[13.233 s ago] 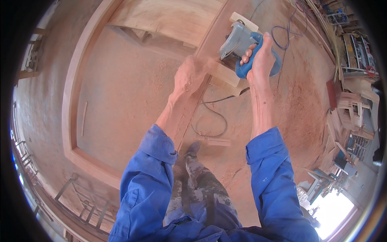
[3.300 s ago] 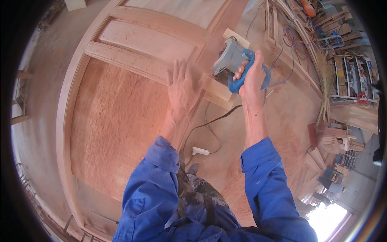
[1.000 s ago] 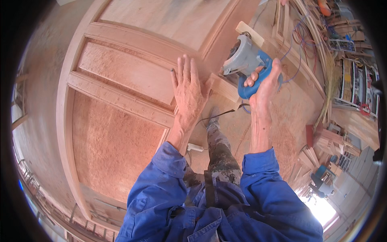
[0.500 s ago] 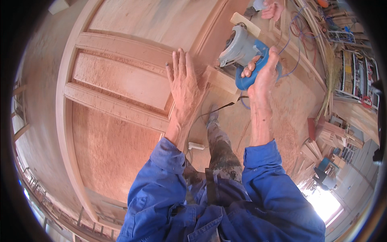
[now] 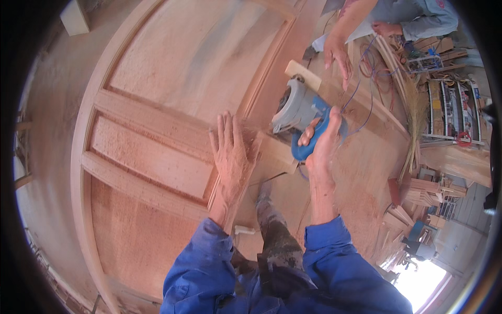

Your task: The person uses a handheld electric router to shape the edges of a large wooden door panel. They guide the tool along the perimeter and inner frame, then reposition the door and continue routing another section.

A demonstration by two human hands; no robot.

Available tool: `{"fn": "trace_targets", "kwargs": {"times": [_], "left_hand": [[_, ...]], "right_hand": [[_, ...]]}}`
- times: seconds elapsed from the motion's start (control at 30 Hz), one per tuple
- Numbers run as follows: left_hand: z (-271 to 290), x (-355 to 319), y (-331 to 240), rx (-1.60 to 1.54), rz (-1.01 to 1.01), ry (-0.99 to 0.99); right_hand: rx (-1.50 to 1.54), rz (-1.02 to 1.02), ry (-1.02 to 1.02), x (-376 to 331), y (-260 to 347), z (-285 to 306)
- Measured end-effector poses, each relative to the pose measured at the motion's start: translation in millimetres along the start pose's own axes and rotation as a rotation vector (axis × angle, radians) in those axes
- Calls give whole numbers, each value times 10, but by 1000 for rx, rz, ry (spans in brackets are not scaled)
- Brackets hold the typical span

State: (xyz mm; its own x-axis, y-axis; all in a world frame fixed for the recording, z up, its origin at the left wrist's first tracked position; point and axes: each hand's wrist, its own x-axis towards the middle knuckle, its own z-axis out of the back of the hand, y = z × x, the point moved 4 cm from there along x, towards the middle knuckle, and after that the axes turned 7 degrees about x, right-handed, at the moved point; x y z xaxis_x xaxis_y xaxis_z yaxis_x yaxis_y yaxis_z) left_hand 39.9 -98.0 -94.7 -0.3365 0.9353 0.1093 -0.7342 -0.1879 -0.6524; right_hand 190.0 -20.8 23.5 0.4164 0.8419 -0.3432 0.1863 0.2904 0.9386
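Observation:
A panelled wooden door [image 5: 157, 112], dusted with reddish sawdust, lies on my left. My left hand [image 5: 234, 162] rests flat on its right edge, fingers stretched out and holding nothing. In my right hand [image 5: 321, 149] is the blue rear handle of a corded circular saw [image 5: 300, 112], fingers wrapped round it. The saw's grey housing sits beside the door's right edge; its blade is hidden from me. A pale wooden strip [image 5: 304, 76] runs just beyond the saw.
Ahead on the right, a co-worker's hand [image 5: 339, 55] reaches down past the saw, and their other hand [image 5: 386, 29] is near the cord. Purple cord [image 5: 368, 112] trails from the saw. Straw broom bristles [image 5: 415, 118], stacked boards [image 5: 426, 193] and a rack [image 5: 452, 107] stand right.
The saw and both my hands appear lower and a little to the left as the view shifts. The co-worker's hand has come closer to the saw, and more of that person shows.

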Motion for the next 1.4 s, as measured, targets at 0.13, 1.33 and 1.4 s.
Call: {"fn": "trace_targets", "kwargs": {"times": [0.13,1.33,1.4], "left_hand": [[4,110,-67,4,-13,-19],[-73,453,-226,-40,68,-44],[-57,500,-250,-40,74,-31]], "right_hand": [[15,23,8,79,72,-55],[-35,-40,-17,412,263,-252],[-20,-56,-19,430,265,-281]]}}
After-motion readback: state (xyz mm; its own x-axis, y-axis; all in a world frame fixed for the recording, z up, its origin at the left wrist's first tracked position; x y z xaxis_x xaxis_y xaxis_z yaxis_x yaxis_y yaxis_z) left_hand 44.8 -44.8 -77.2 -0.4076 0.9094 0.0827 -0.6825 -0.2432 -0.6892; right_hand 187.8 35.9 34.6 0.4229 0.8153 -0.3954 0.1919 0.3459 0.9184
